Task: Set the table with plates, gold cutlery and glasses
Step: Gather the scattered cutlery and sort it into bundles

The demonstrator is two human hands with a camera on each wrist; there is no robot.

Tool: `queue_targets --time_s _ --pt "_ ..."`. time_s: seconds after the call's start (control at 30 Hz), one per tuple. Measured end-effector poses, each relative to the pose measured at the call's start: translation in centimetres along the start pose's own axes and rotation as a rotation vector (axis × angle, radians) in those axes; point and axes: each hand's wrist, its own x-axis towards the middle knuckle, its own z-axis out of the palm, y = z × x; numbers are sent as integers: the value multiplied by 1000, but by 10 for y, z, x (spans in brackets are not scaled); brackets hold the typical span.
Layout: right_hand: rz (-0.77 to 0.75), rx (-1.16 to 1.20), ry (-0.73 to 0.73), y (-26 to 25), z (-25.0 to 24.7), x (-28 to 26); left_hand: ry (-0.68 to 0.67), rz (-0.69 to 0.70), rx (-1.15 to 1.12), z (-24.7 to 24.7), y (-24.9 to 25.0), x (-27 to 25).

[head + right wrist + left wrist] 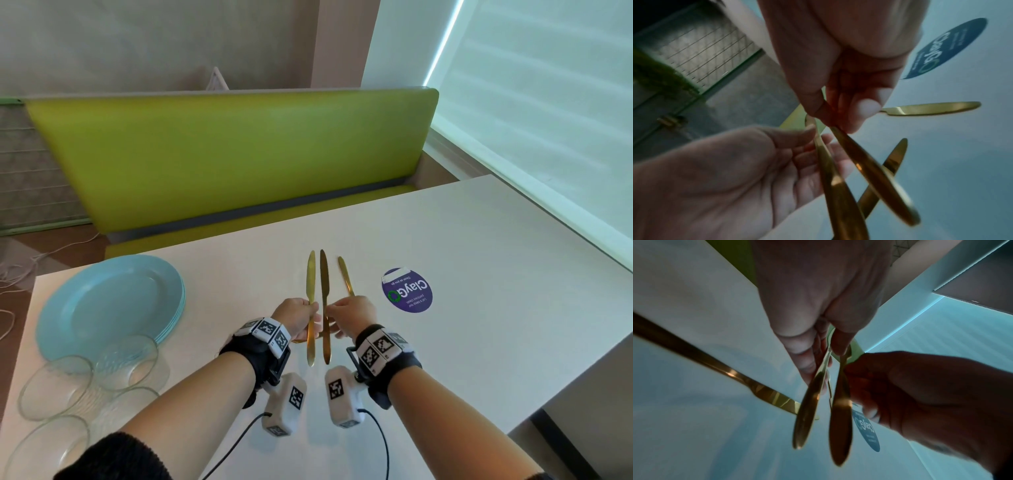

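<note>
Over the near middle of the white table [479, 246], both hands are working raised above the surface. The stack of blue plates [109, 305] is sitting at the left edge, with clear glasses [126, 358] clustering just in front of it. The left hand [296, 317] is pinching one gold knife [311, 301]; the right hand [354, 313] is pinching a second knife [324, 301] beside it, each grip closing on a shaft. A third knife [346, 275] is lying on the table near the purple sticker [407, 290].
</note>
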Motion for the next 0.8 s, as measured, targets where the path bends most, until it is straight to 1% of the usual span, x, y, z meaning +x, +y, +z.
queue_targets --time_s 0.1,0.23,0.4,0.47,0.63,0.7,0.8 --pt "-25 -75 30 -6 9 -1 -36 1 -5 -1 -2 2" --pt "-36 -72 40 -10 17 1 -13 -1 -3 -5 -4 7" --pt "-74 -30 -30 -12 22 2 -28 -3 -73 -10 -5 7" --pt "-92 -5 -55 -11 25 2 -12 -6 -81 -13 -5 8" --pt "-163 -34 -75 -12 24 14 24 0 -61 -18 -7 17" --pt "-163 -82 -100 -15 18 23 58 -7 -51 -21 -7 22" --pt "-116 -200 -61 -23 0 47 113 -3 -44 -27 -4 30"
